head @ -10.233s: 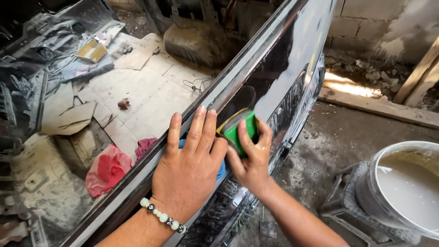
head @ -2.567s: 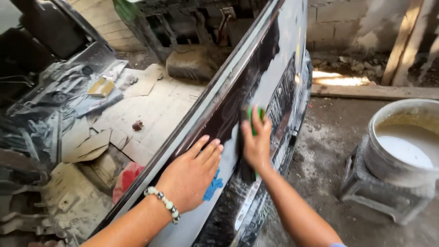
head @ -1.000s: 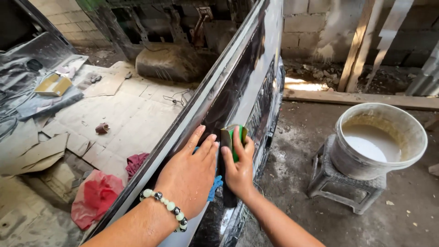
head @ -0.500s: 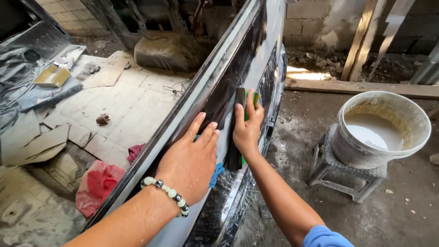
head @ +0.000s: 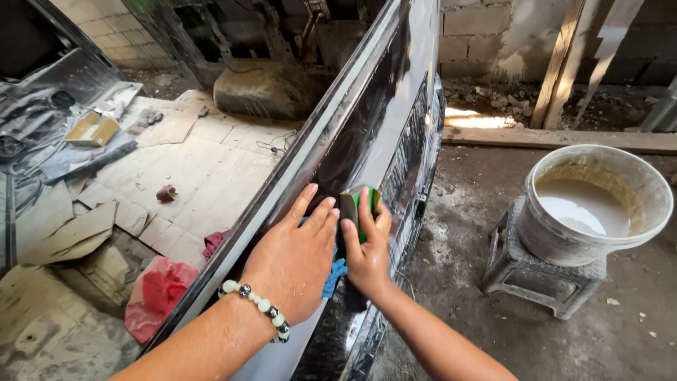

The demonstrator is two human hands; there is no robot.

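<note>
Green sanding block (head: 361,207) | right hand (head: 367,247) grip pinching it on black panel (head: 395,113) | left hand (head: 296,261) spread flat, blue cloth (head: 334,274) beneath

Rough workshop — car panel (head: 381,120), bare block walls (head: 486,28).

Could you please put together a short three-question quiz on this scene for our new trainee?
1. True or false: the right hand presses a green sanding block against the glossy black panel.
2. What lies under the left hand? A) a blue cloth B) a red rag C) a piece of cardboard
3. Fill in: the white bucket of milky water stands on a small grey ____.

Key
1. True; the fingers wrap over the block on the panel's surface.
2. A; blue cloth shows below the flat palm, while the red rag lies on the floor.
3. Stool, to the person's right.
</note>
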